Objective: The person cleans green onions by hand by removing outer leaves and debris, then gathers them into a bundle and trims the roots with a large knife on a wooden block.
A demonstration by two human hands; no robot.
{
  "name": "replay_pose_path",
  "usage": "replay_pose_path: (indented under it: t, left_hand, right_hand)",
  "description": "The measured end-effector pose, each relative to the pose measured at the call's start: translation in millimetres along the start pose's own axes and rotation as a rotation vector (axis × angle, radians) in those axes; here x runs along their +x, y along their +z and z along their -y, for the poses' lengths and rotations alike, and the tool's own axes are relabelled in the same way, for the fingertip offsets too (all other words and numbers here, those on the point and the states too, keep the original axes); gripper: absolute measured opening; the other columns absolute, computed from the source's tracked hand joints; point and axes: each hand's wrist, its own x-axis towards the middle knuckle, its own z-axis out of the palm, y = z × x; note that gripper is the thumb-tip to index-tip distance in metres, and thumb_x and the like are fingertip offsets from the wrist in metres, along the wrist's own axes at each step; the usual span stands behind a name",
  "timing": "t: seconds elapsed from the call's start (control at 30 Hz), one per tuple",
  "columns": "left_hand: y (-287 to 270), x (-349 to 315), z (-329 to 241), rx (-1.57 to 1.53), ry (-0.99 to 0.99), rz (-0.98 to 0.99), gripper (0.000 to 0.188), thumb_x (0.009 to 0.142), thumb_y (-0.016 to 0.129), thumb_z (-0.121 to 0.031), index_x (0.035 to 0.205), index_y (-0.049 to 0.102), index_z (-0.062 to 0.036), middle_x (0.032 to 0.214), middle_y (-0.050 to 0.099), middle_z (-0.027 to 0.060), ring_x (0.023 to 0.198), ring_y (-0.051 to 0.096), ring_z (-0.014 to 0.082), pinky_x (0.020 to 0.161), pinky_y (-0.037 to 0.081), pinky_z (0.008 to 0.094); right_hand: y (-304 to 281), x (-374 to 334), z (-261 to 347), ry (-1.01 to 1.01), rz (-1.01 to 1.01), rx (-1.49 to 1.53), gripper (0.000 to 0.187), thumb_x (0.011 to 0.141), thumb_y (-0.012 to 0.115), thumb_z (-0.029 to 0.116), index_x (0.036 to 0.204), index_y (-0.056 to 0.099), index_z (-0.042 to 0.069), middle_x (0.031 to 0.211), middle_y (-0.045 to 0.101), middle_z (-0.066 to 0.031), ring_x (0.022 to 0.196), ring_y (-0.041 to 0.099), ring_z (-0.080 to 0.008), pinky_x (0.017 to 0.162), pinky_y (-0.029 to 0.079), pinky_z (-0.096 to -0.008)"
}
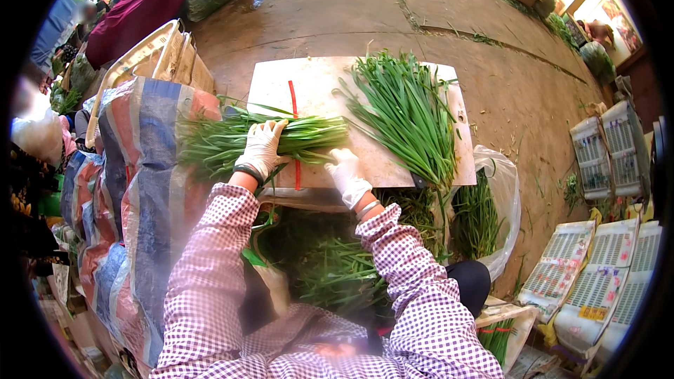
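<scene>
A bunch of garlic chives [309,133] lies sideways on the left of a white board [281,84], its pale stem ends pointing right. My left hand [263,146], in a white glove, is wrapped over the bunch from above. A red tie strip [293,98] runs under it, both ends showing. My right hand [346,174], also gloved, is at the lower stem ends with fingers curled together; what they pinch, if anything, is hidden. A larger loose pile of garlic chives [411,116] covers the board's right side.
A striped woven sack [165,147] stands left of the board, with yellowish crates [189,63] behind it. More greens [337,267] lie below the board by my legs. A clear plastic bag [502,203] of greens hangs at right, near white crates [590,267].
</scene>
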Motion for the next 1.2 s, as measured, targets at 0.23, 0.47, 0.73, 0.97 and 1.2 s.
replay_pose_path:
  t: [0.23, 0.47, 0.73, 0.97, 1.2]
  left_hand:
    - [-33.3, -9.8, -35.8, 0.163, -0.158, 0.181, 0.129, 0.052, 0.088, -0.044, 0.153, 0.014, -0.0142, 0.153, 0.023, 0.0155, 0.144, 0.018, 0.0328, 0.114, 0.013, 0.0585]
    - [-12.1, 19.3, -53.6, 0.148, 0.024, 0.059, 0.118, 0.057, 0.086, -0.043, 0.150, 0.020, -0.0084, 0.145, 0.033, 0.0134, 0.139, 0.027, 0.0316, 0.115, 0.015, 0.0537]
    - [42.5, 6.8, -46.2, 0.213, 0.143, -0.142, 0.087, 0.063, 0.077, -0.025, 0.140, 0.039, -0.0090, 0.119, 0.046, 0.0101, 0.116, 0.044, 0.0269, 0.110, 0.027, 0.0496]
    - [23.5, 3.1, -44.1, 0.083, 0.121, -0.024, 0.098, 0.064, 0.079, -0.040, 0.143, 0.033, -0.0038, 0.139, 0.037, 0.0168, 0.130, 0.034, 0.0324, 0.112, 0.023, 0.0503]
    - [-7.5, 40.1, -39.1, 0.183, 0.089, 0.299, 0.116, 0.060, 0.083, -0.045, 0.149, 0.020, -0.0056, 0.156, 0.022, 0.0171, 0.145, 0.018, 0.0325, 0.115, 0.013, 0.0579]
  right_hand:
    - [-6.2, 18.1, -5.4, 0.131, 0.136, 0.000, 0.021, 0.085, 0.067, 0.010, 0.102, 0.064, -0.002, 0.100, 0.067, -0.0210, 0.086, 0.063, -0.0318, 0.078, 0.049, -0.0386]
    - [-5.2, 22.1, -13.5, 0.176, 0.239, -0.050, 0.022, 0.089, 0.062, 0.016, 0.103, 0.063, -0.001, 0.100, 0.067, -0.0193, 0.081, 0.061, -0.0262, 0.076, 0.048, -0.0387]
    - [-48.4, 24.2, 45.9, -0.219, -0.010, -0.464, 0.053, 0.072, 0.076, 0.026, 0.118, 0.060, 0.004, 0.121, 0.059, -0.0166, 0.107, 0.057, -0.0316, 0.094, 0.045, -0.0404]
    - [14.5, 64.7, 1.0, -0.388, 0.195, -0.741, 0.065, 0.087, 0.054, 0.023, 0.144, 0.032, 0.003, 0.152, 0.030, -0.0184, 0.141, 0.028, -0.0322, 0.116, 0.023, -0.0440]
    - [17.7, 79.9, -5.6, -0.323, 0.237, -0.776, 0.065, 0.084, 0.055, 0.020, 0.143, 0.034, 0.005, 0.149, 0.035, -0.0184, 0.139, 0.033, -0.0289, 0.115, 0.026, -0.0428]
